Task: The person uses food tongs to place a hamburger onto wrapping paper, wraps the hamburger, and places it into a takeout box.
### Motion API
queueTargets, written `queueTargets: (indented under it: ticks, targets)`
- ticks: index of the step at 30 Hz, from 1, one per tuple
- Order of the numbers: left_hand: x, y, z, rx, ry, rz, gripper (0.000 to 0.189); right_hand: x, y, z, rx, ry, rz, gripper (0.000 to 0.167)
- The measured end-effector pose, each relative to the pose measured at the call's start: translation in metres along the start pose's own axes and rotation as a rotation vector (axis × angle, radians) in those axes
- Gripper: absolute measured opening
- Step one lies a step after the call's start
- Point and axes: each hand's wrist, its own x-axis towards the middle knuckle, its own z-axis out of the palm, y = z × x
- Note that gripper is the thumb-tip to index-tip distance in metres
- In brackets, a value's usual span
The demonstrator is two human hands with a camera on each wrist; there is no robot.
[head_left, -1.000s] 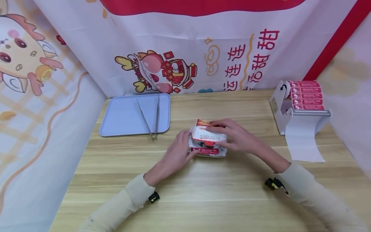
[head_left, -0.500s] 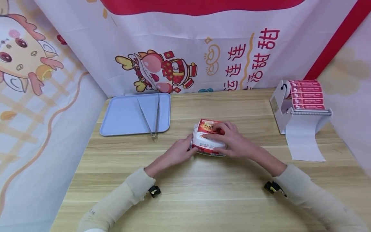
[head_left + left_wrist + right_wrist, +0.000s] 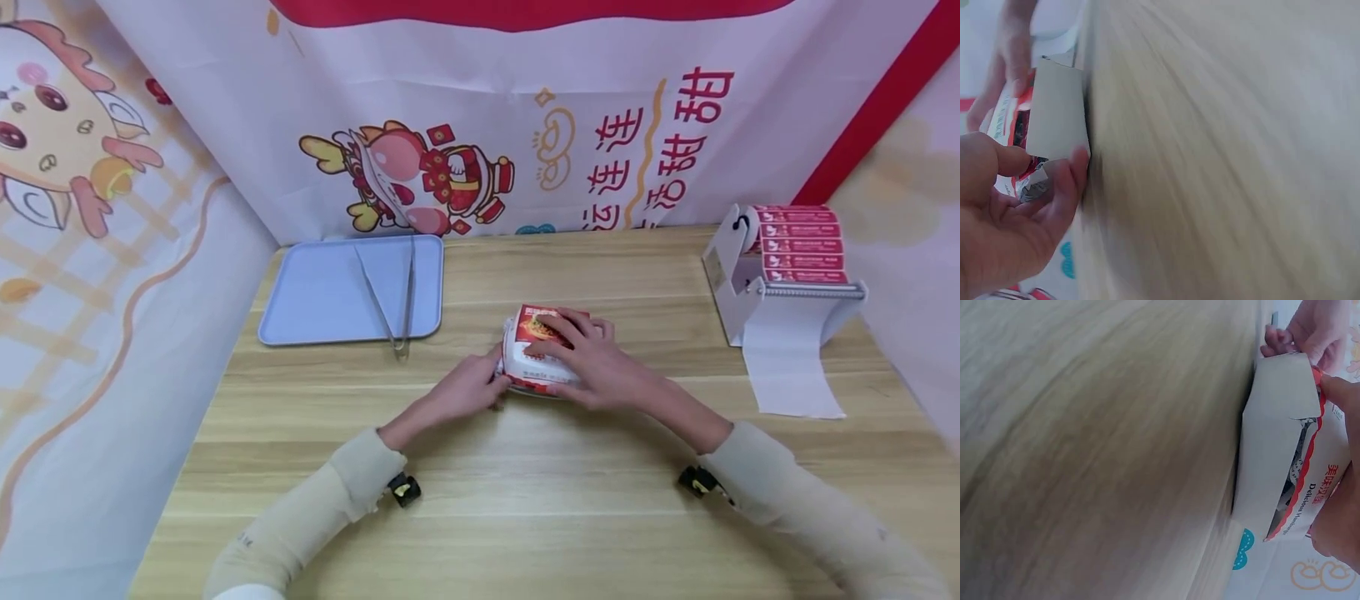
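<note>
A white and red cardboard burger box (image 3: 528, 367) sits on the wooden table, its lid lowered over the base. My left hand (image 3: 468, 387) pinches its near left corner, the thumb by the lid's edge and the fingers against the base. Crumpled foil-like wrapper (image 3: 1035, 190) pokes out at that corner in the left wrist view. Spread over the lid, my right hand (image 3: 603, 367) rests its fingers on top, the thumb at the front edge. In the right wrist view a narrow gap shows patterned wrapper (image 3: 1296, 465) under the lid's red scalloped border.
A blue tray (image 3: 315, 296) lies at the back left, with metal tongs (image 3: 405, 312) resting across it and overhanging its front edge. A label dispenser (image 3: 787, 287) with a red label roll stands at the back right, its white backing strip (image 3: 791, 367) trailing onto the table.
The box lid has come down toward the base, covering the red label strip and wrapper seen at the front. My right fingers have spread over the lid; my left hand has shifted slightly right.
</note>
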Motion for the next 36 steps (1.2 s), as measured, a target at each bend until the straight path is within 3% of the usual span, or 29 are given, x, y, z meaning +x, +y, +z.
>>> queueTargets:
  ticks: [4, 7, 9, 13, 17, 21, 26, 36]
  targets:
    - [0.000, 0.001, 0.000, -0.509, -0.133, -0.163, 0.044, 0.001, -0.001, 0.002, -0.017, 0.003, 0.003, 0.063]
    - [-0.003, 0.003, 0.002, -0.820, -0.168, -0.282, 0.042, 0.001, -0.001, 0.003, 0.028, -0.008, 0.023, 0.060]
    - [-0.006, 0.004, 0.004, -0.962, -0.160, -0.329, 0.044, 0.001, -0.001, 0.003, 0.070, -0.024, 0.037, 0.058]
    - [-0.012, 0.006, 0.010, -1.132, -0.142, -0.358, 0.045, 0.003, -0.001, 0.002, 0.112, -0.035, 0.035, 0.056]
    - [-0.012, 0.010, 0.016, -1.231, -0.124, -0.337, 0.045, 0.007, -0.001, 0.001, 0.080, -0.025, 0.009, 0.056]
    - [-0.008, 0.011, 0.022, -1.278, -0.050, -0.324, 0.047, 0.009, -0.002, 0.001, 0.065, -0.023, -0.006, 0.056]
    - [-0.007, 0.012, 0.027, -1.266, 0.016, -0.325, 0.050, 0.009, -0.001, 0.003, 0.056, -0.015, -0.010, 0.056]
    - [-0.006, 0.015, 0.024, -1.216, -0.005, -0.356, 0.058, 0.007, -0.003, 0.007, 0.006, -0.040, -0.014, 0.054]
